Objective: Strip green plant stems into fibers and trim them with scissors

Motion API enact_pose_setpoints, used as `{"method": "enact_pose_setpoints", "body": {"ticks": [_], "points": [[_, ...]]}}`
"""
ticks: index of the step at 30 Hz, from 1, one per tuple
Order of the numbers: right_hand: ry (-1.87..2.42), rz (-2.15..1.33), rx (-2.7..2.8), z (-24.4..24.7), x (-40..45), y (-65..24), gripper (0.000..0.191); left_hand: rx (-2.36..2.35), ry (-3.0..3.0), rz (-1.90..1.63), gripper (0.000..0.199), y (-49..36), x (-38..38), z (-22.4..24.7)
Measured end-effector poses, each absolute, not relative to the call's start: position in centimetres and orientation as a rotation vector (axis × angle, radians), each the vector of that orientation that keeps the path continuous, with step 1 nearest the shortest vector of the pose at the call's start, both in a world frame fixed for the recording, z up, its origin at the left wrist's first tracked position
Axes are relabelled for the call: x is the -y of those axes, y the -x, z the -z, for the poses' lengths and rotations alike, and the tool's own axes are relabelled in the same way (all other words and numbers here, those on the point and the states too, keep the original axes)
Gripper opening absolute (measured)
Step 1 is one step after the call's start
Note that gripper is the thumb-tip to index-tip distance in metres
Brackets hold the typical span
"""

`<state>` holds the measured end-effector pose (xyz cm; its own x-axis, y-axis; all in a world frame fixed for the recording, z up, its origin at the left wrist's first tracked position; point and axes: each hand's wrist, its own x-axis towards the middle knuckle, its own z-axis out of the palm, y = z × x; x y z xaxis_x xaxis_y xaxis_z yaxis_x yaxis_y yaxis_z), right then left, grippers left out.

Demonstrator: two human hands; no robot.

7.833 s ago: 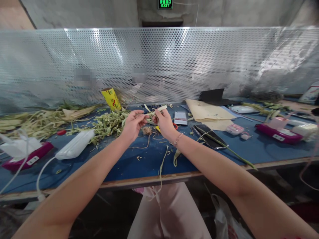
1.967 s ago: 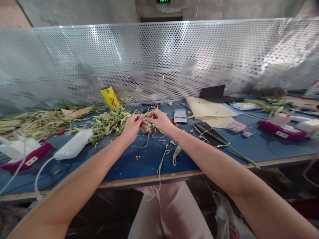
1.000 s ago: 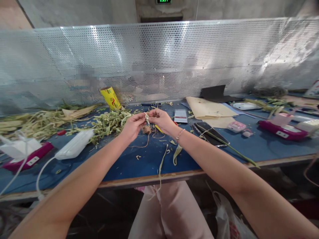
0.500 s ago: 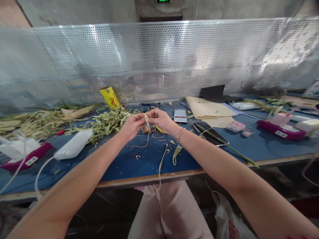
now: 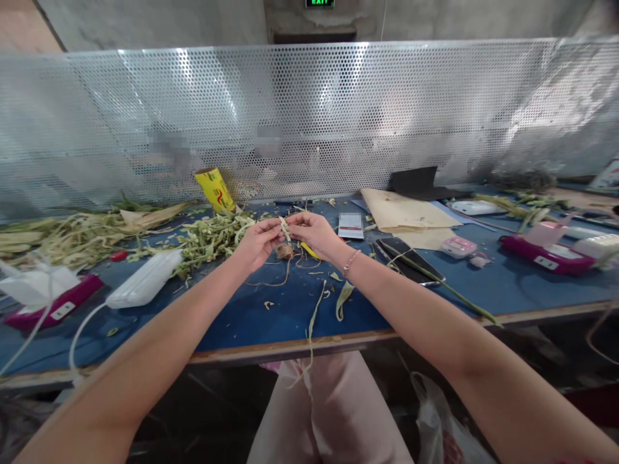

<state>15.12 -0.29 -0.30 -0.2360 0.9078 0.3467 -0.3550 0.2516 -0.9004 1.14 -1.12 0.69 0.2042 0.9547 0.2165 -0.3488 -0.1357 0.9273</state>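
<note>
Between my hands is a small pale green piece of folded plant leaf (image 5: 285, 229), pinched from both sides above the table. My left hand (image 5: 262, 242) is closed on its left side, thumb and forefinger together. From the right, my right hand (image 5: 312, 233) pinches it with the fingertips. Just below lies a small ball of brown twine (image 5: 284, 251), its loose end trailing over the blue table. A yellow tool (image 5: 310, 250), partly hidden, lies under my right hand. Left of my hands is a heap of knotted green leaf pieces (image 5: 210, 240).
A yellow tube (image 5: 215, 191) leans near the perforated metal screen (image 5: 319, 109). On the right lie a dark phone (image 5: 409, 260), brown paper (image 5: 406, 211) and a magenta power strip (image 5: 546, 252). A white adapter (image 5: 144, 281) and dry leaves (image 5: 29, 237) are on the left.
The fingertips have shifted slightly around the leaf piece, and more of it shows between them now. The things on the table have stayed put.
</note>
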Motion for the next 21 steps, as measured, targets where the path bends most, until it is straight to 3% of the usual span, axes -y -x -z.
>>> {"method": "enact_pose_setpoints", "body": {"ticks": [21], "points": [[0.532, -1.293, 1.253, 0.3, 0.9, -14.7, 0.029, -0.754, -1.290, -1.378, 0.021, -1.8, 1.6, -0.5]]}}
